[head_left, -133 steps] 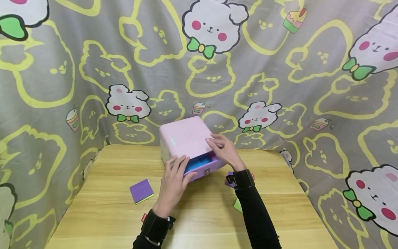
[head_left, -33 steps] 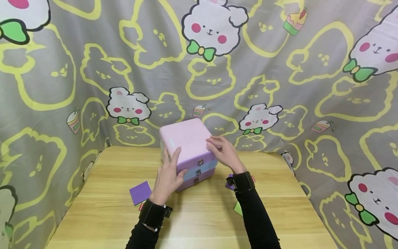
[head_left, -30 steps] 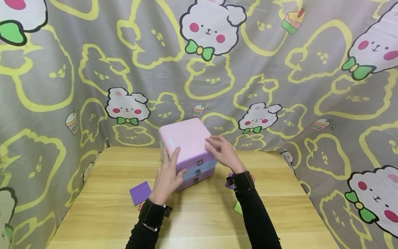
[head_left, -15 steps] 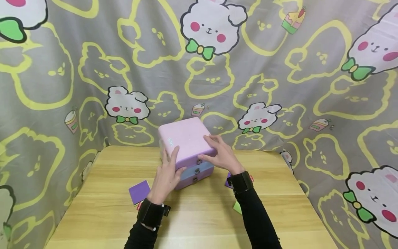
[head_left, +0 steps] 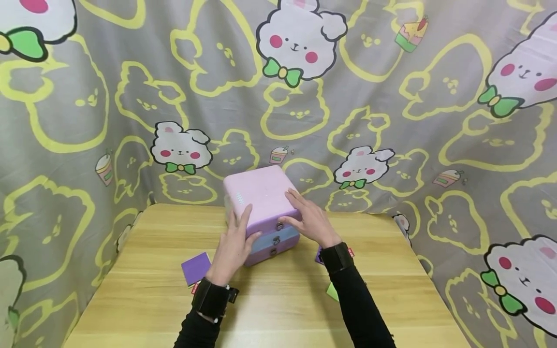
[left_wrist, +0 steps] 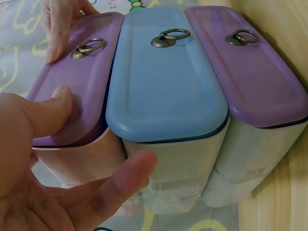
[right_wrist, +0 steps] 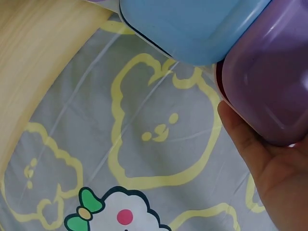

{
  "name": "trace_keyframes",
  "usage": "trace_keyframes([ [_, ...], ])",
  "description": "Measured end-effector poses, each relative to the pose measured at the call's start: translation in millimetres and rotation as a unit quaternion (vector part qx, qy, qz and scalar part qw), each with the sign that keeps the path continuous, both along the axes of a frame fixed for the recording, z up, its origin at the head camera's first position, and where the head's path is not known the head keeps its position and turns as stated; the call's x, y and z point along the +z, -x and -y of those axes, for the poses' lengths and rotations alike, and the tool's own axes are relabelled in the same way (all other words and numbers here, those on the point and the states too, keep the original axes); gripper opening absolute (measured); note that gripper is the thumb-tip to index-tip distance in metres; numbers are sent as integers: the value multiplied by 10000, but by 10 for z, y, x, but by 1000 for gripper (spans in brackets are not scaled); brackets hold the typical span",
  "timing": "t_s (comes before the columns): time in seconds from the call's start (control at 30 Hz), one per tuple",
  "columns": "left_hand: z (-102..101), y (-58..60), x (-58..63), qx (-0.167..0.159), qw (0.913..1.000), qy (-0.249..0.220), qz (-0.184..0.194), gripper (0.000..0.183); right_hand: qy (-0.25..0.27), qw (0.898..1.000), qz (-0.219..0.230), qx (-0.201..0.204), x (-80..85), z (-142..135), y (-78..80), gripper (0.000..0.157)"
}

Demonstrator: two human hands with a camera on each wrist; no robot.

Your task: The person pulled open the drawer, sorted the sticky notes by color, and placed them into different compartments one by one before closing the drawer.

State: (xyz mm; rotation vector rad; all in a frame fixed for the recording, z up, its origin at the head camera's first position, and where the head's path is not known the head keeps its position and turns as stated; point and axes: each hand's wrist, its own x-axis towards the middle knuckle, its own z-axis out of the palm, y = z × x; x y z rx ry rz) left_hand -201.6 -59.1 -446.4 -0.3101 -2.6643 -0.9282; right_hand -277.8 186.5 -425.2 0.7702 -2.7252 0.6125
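Observation:
A small drawer cabinet (head_left: 261, 193) with a pink top stands angled on the table. Its three drawer fronts run purple (left_wrist: 89, 72), blue (left_wrist: 168, 82) and purple (left_wrist: 255, 72), each with a ring pull. Behind the top drawer front a narrow dark gap shows. My left hand (head_left: 232, 246) lies at the cabinet's left front corner, fingers spread along the side and top edge, thumb pressed on the top drawer front. At the right front corner my right hand (head_left: 313, 222) has its thumb on that same front and its straight fingers along the top edge.
A purple square pad (head_left: 196, 268) with a green layer beneath lies left of my left wrist. Partly behind my right arm are a purple piece (head_left: 319, 255) and a green piece (head_left: 332, 291). A patterned curtain (head_left: 300, 111) surrounds the wooden table (head_left: 278, 309).
The top drawer, pulled out with blue things inside in the oldest frame, has gone in. My left hand shifted back with it. My right thumb has come down onto the drawer front.

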Motion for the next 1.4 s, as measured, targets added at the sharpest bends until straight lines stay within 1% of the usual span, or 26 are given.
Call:
trace_keyframes([
  [0.1, -3, 5, 3, 13, 10000, 3, 92, 78, 40, 10000, 41, 4, 0, -1, 1, 79],
  [0.2, -1, 5, 6, 102, 9999, 1, 90, 78, 29, 10000, 58, 33, 21, 12, 11, 79],
  [0.33, -12, -8, -7, 249, 9997, -19, -65, 77, 17, 9999, 86, 81, 41, 26, 14, 79],
  [0.57, -53, -41, -86, 314, 9983, 33, -482, 71, 71, 9999, 73, 19, 9, 1, 19, 79],
  [0.7, -51, -61, -92, 332, 9981, -112, -512, 69, 202, 9997, 97, 82, 9, 11, 47, 79],
  [0.8, -49, -65, -88, 372, 9979, -91, -532, 68, 272, 9994, 151, 131, 12, 11, 54, 80],
  [0.97, -68, -57, -119, 325, 9972, -14, -672, 69, 313, 9992, 230, 35, 1, -21, 34, 80],
  [1.07, -77, -61, -144, 333, 9967, -142, -728, 70, 328, 9991, 250, 27, 10, -17, 23, 80],
  [1.27, -76, -97, -189, 303, 9965, -340, -697, 78, 283, 9991, 312, 41, 11, 7, 3, 78],
  [1.4, -70, -176, -195, 232, 9977, -318, -545, 83, 260, 9994, 244, 47, 2, 0, -11, 74],
])
